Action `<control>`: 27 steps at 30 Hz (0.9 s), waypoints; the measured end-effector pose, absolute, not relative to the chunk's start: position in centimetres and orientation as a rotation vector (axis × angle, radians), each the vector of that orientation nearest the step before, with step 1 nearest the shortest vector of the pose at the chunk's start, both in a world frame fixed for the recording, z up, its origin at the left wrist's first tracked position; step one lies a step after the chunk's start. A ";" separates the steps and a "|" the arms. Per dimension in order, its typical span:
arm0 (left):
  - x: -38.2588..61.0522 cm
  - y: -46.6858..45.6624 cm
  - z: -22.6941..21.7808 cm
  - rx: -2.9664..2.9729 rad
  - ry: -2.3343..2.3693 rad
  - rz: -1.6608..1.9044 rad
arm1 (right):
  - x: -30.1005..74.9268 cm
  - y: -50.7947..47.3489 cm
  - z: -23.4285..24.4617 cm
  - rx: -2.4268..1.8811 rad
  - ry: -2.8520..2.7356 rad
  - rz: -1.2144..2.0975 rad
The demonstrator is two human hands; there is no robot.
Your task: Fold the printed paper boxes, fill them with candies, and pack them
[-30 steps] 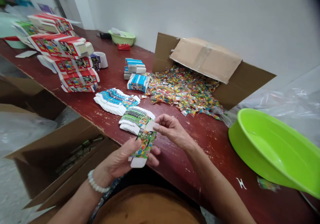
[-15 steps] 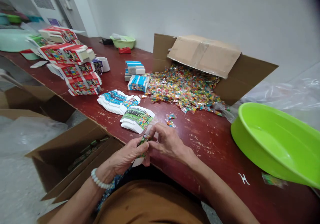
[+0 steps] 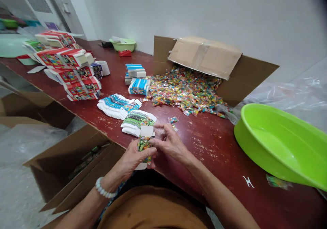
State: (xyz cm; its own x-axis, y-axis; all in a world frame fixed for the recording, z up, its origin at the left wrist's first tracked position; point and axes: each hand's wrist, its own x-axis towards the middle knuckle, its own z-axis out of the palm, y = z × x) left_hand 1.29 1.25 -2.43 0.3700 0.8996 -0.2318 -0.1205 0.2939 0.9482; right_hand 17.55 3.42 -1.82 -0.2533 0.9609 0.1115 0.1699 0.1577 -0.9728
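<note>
A small green printed carton (image 3: 145,144) stands upright in my left hand (image 3: 135,155), its white end flaps sticking out at top and bottom. My left thumb lies across its front and the fingers wrap behind. My right hand (image 3: 170,142) is at the carton's right edge, thumb against the printed face and fingers bent near the top flap. Just beyond my hands lies a fanned stack of flat green cartons (image 3: 138,121). Behind that is a fanned stack of flat blue cartons (image 3: 116,106). A few wrapped candies (image 3: 173,120) lie past my right fingers.
A heap of wrapped candies (image 3: 186,89) spills from a cardboard box (image 3: 204,57). Blue cartons (image 3: 139,86) stand beside it, red cartons (image 3: 81,82) are piled left. A green basin (image 3: 245,140) sits right. An open cardboard box (image 3: 51,178) is below the table's left edge.
The green carton has turned upright, so its printed face and white top flap show. My right hand has shifted slightly at its edge. The whole view has moved a little.
</note>
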 end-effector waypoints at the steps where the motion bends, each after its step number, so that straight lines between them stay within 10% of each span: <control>1: 1.4 1.4 -2.6 0.999 0.964 0.854 | 17.3 3.3 -2.2 -1.088 -1.523 1.309; 12: 2.0 0.5 -2.7 1.048 1.188 1.349 | 16.7 3.5 -2.8 -1.139 -1.411 1.051; 27: 0.2 1.4 -2.9 1.142 1.181 1.170 | 17.4 5.3 -3.7 -0.930 -1.245 1.476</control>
State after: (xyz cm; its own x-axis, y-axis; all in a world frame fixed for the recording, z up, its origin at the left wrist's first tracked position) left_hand 0.24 1.36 -2.93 0.0275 0.9979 -0.0583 -0.0485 0.0596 0.9970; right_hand 17.37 5.33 -3.68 -0.2513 0.9675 0.0277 -0.1900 -0.0213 -0.9816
